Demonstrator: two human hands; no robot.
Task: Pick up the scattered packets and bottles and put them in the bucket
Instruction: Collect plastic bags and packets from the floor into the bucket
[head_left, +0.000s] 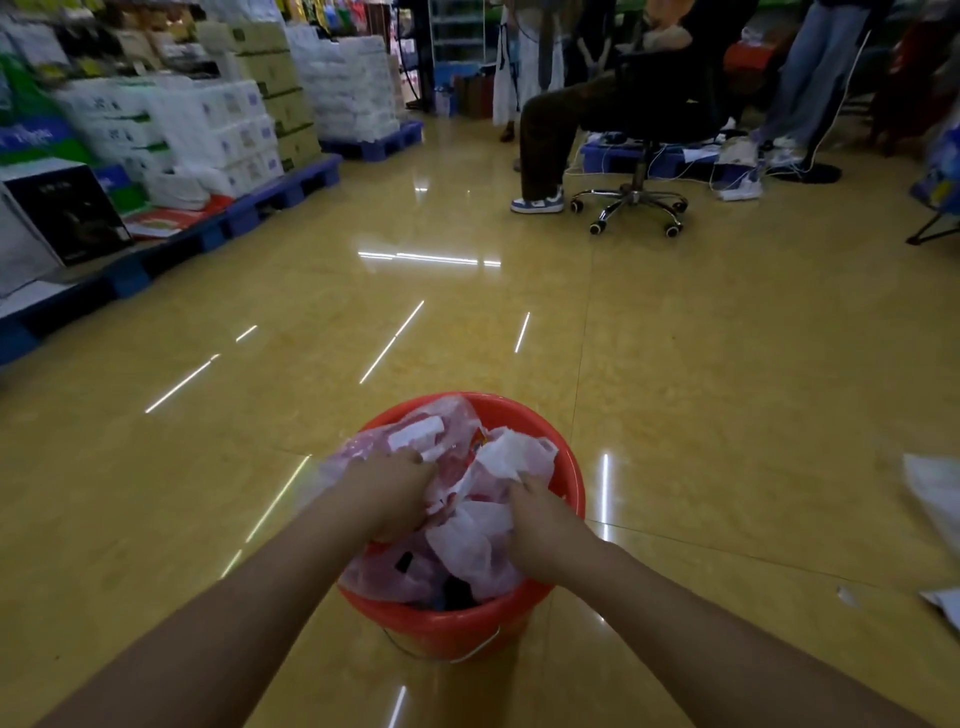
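Head view shows left hand (396, 488) and right hand (546, 522), each grip clamped on packets (470, 543) in the bucket (441, 629).

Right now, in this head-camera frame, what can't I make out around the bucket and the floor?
Head view:
- Contents of the red plastic bucket: crumpled pink and white plastic bags cover them; only dark shapes show near the front.
- Fingertips of the left hand and right hand: buried in the bags.
- White sheets on the floor: cut off by the right edge.
- Labels on the stacked white packs: motion-blurred.
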